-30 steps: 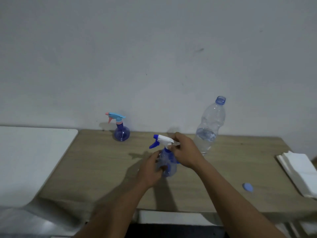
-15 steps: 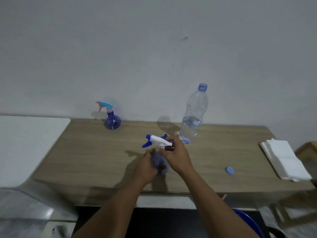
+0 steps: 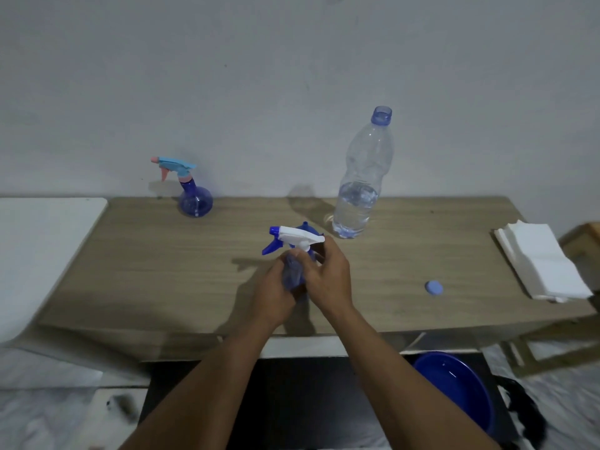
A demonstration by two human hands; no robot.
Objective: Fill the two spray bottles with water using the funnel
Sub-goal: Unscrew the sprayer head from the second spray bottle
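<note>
Head-camera view, looking down at a wooden table (image 3: 162,271) against a bare wall. Two forearms reach in from below. The left hand (image 3: 272,295) wraps its fingers round the blue body of the near spray bottle (image 3: 291,274), held just above the table's middle. The right hand (image 3: 329,277) pinches the collar under the white trigger head (image 3: 300,236) – whether it is twisting it on or off cannot be told. A small blue shape peeks out behind that head; it may be the funnel, but too little shows.

The far spray bottle (image 3: 195,204) stands at the back left, well apart, its pale-blue head on. Its water level is unclear. The water bottle (image 3: 358,193) stands open at the back, roughly a third full, its cap (image 3: 433,288) lying apart to the right. Folded napkins (image 3: 545,258) sit at the right edge – a blue basin (image 3: 454,384) rests below the table.

Judging by this, one bottle is mid-step at its cap; no pouring is under way.
</note>
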